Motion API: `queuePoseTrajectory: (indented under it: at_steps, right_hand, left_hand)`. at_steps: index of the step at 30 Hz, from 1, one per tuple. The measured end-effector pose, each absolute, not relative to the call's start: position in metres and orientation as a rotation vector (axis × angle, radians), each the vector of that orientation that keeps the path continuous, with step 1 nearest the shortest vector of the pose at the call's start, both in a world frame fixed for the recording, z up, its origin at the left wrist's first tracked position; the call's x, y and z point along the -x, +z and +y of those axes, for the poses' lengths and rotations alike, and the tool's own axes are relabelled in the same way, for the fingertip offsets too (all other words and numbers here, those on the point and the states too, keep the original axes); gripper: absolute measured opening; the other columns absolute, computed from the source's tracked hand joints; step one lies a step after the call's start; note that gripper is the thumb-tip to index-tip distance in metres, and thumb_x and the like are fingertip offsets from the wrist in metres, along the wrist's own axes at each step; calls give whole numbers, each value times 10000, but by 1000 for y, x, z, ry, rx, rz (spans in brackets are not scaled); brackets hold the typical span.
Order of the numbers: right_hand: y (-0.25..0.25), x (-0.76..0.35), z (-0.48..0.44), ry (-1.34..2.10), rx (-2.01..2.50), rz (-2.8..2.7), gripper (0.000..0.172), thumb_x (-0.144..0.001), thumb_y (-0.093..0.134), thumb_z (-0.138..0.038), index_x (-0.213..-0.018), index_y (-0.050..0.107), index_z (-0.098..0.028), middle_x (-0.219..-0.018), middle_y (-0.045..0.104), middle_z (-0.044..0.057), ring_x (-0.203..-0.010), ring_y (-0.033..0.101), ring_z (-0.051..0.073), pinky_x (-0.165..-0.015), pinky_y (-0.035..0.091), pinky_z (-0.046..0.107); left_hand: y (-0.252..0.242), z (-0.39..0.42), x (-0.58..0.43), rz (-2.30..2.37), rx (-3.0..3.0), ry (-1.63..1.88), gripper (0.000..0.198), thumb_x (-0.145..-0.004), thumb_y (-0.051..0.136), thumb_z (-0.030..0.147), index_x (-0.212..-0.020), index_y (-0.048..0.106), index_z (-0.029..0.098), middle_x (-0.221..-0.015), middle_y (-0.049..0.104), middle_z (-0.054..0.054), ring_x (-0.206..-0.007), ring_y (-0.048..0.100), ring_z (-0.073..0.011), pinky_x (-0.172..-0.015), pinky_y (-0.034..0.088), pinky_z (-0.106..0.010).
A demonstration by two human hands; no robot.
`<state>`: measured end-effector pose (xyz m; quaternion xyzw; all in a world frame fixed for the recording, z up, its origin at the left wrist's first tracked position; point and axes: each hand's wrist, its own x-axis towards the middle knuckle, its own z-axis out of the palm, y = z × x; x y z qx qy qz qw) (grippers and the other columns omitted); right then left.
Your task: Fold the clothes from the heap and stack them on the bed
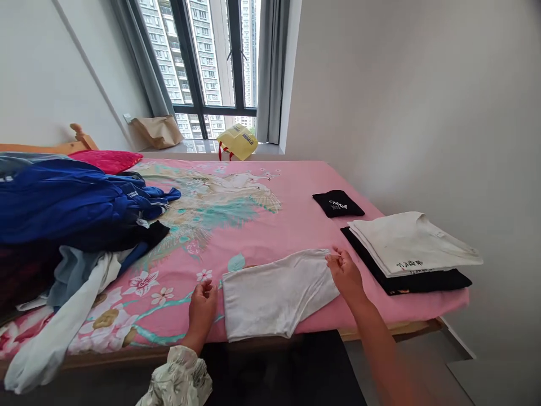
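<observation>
A white garment, which looks like pants folded in half lengthwise, lies flat along the near edge of the bed. Its straight end is toward the left and its narrower end toward the right. My right hand pinches the upper right corner of the cloth between thumb and fingers. Just beyond the garment's left end, my left hand hovers over the sheet, loosely curled and holding nothing. A small gap separates it from the cloth.
Folded white shirts lie on black folded clothing at the right. Behind them is a folded black item with white lettering. Blue clothes heap up at the left, a white sleeve hanging over the pink bed's edge.
</observation>
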<state>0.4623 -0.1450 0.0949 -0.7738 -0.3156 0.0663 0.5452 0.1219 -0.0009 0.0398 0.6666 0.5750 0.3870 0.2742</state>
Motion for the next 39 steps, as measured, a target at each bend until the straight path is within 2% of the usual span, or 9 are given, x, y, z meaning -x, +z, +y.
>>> queuePoseTrajectory:
  at_steps: [5,8,12,14,17,23,30,35,39]
  right_hand:
    - [82,-368,-130,350,1667,-1359,227,-890,443,-319,-986,629,-232,-977,676,42,-935,625,189,-862,490,344]
    - [71,-316,-105,443,1428,-1741,281,-898,388,-187,-1066,609,-233,-1045,659,43,-1020,591,164,-932,471,326]
    - [46,-293,-71,376,1476,-2031,346,-867,465,-200,-1196,569,-197,-1265,580,79,-1227,470,218,-1096,324,440]
    - [35,-296,-64,341,1587,-2087,419,-873,476,-247,-1288,511,-194,-1384,489,82,-1318,373,237,-1145,208,483]
    - [30,-298,-65,371,1664,-2151,487,-892,438,-263,-1377,417,-236,-1470,388,45,-1388,255,228,-1159,100,502]
    - [39,-291,-70,475,1672,-2189,578,-828,477,-229,-1398,382,-260,-1503,333,23,-1407,206,234,-1143,41,533]
    - [31,-279,-58,365,1687,-2016,546,-840,419,-176,-1385,409,-154,-1460,405,57,-1375,283,170,-1159,178,366]
    - [25,-325,-56,347,1784,-2149,540,-953,333,-419,-1446,326,-198,-1502,330,49,-1409,225,195,-1175,72,469]
    - [33,-418,-62,313,2430,-1896,572,-956,286,-449,-1464,283,-187,-1535,229,51,-1433,151,192,-1157,-48,500]
  left_hand:
    - [26,-20,-118,1221,-2153,994,237,-818,452,259,-906,671,232,-1026,683,-59,-1042,604,-203,-967,466,-382]
    - [22,-18,-125,1125,-2284,877,312,-813,449,182,-1011,680,250,-1149,670,-45,-1137,575,-198,-1031,426,-390]
    - [18,6,-123,1292,-2306,789,464,-764,526,212,-1221,578,159,-1313,560,-139,-1234,487,-293,-1044,369,-514]
    - [20,20,-120,1346,-2298,734,490,-752,553,241,-1235,566,157,-1263,589,-130,-1183,515,-284,-1020,384,-493]
    - [26,39,-121,1375,-2286,655,325,-805,539,329,-1088,653,216,-1022,671,-58,-993,586,-221,-919,434,-403]
    - [27,56,-130,1502,-2245,661,204,-814,539,321,-696,646,195,-777,644,-27,-792,568,-178,-768,411,-328]
    - [23,23,-155,1390,-2300,956,289,-899,340,234,-990,606,167,-1014,654,-98,-1004,572,-208,-923,437,-382]
    - [0,0,-167,1265,-2479,803,387,-899,368,260,-1219,553,146,-1276,603,-116,-1207,522,-238,-1062,358,-462]
    - [-7,1,-162,1429,-2618,486,527,-903,386,366,-1363,456,120,-1472,401,-115,-1371,340,-276,-1145,213,-510]
